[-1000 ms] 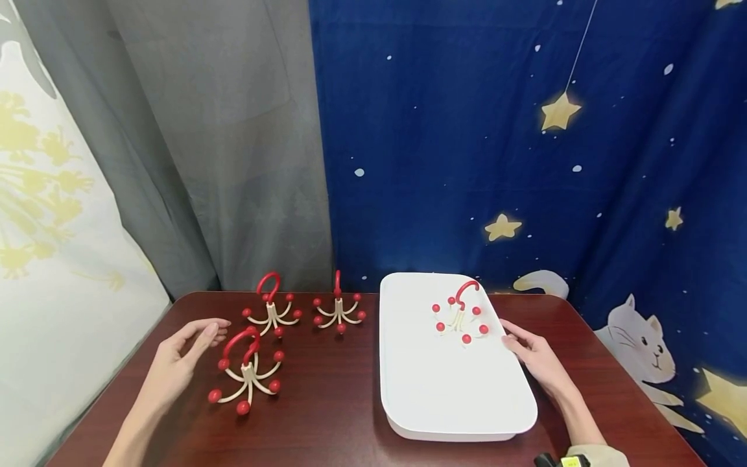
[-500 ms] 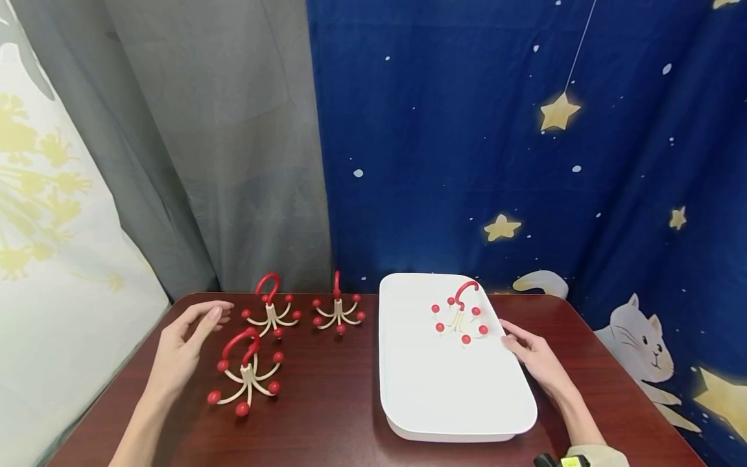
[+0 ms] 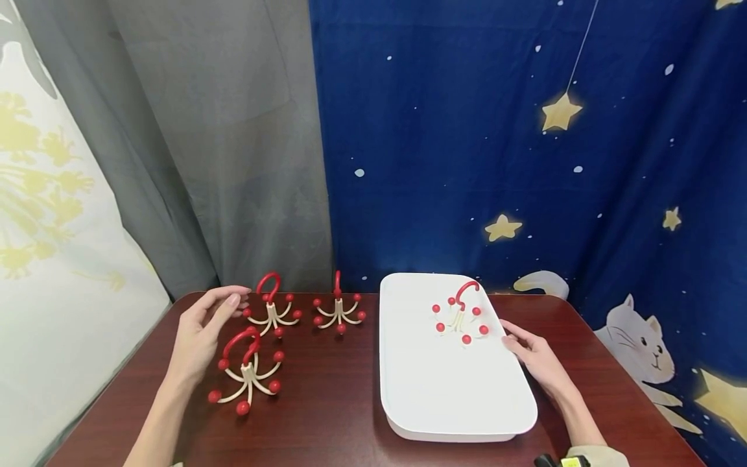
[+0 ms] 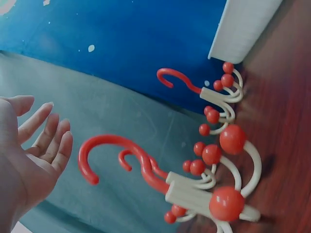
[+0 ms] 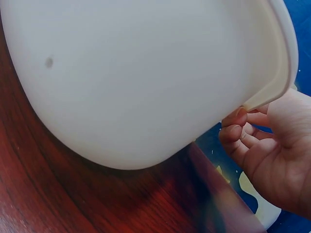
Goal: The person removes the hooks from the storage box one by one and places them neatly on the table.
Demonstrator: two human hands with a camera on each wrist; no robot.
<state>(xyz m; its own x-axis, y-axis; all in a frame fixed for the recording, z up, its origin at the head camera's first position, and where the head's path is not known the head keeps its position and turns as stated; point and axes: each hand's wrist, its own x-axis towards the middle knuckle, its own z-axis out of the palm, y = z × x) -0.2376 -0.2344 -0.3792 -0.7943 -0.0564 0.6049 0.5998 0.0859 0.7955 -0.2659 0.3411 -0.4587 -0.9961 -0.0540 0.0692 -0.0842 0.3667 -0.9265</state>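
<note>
My left hand (image 3: pixel 201 334) is held above the table's left side, fingers slightly bent and holding nothing. Its fingertips are near the back-left hook hanger (image 3: pixel 271 312), a cream piece with curved arms, red ball tips and a red hook. Closer to me stands a similar front hook hanger (image 3: pixel 248 370), beside the left forearm. A third hook hanger (image 3: pixel 338 311) stands at the back, right of the first. At the right, my right hand (image 3: pixel 539 363) grips the rim of a white plastic tray (image 3: pixel 449 402); the right wrist view shows its curled fingers (image 5: pixel 233 133) at the rim. One hook hanger (image 3: pixel 458 318) stands inside the tray.
The dark reddish wooden table (image 3: pixel 327 415) ends at the back against a grey curtain (image 3: pixel 245 162) and a blue starry curtain (image 3: pixel 420 162). A white patterned cloth (image 3: pixel 70 311) hangs at the left.
My left hand has moved forward and to the right, from beside the front hook hanger towards the back-left one. The right hand, tray and hangers have stayed put.
</note>
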